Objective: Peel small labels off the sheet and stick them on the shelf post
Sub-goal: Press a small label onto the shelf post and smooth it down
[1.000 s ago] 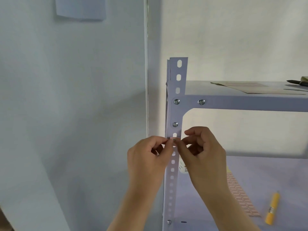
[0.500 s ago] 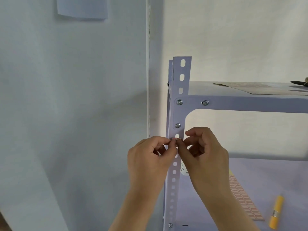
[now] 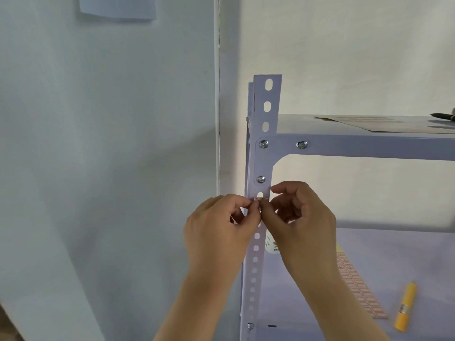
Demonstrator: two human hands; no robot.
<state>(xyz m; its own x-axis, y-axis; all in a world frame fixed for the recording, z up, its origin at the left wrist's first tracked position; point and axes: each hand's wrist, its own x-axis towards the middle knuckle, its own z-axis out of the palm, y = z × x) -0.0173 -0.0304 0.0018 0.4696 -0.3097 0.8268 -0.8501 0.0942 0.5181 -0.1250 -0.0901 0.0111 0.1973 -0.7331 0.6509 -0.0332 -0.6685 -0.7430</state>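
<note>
While the sheet [image 3: 357, 289] lay on the shelf [image 3: 418, 254], left hand [image 3: 216, 232] and right hand [image 3: 302, 217] pinched one label [image 3: 261, 199] against the post [image 3: 264, 124].

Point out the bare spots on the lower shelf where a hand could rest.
Lower shelf: bare between label sheet and yellow marker, and behind the marker toward the back wall. Crowded at the post, where both hands, left and right, work.

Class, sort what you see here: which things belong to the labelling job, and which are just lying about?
In use: label, pinched by left hand and right hand at the post; label sheet on the lower shelf.

Lying about: yellow tube, card and dark tool on the top shelf, paper on the wall.
</note>
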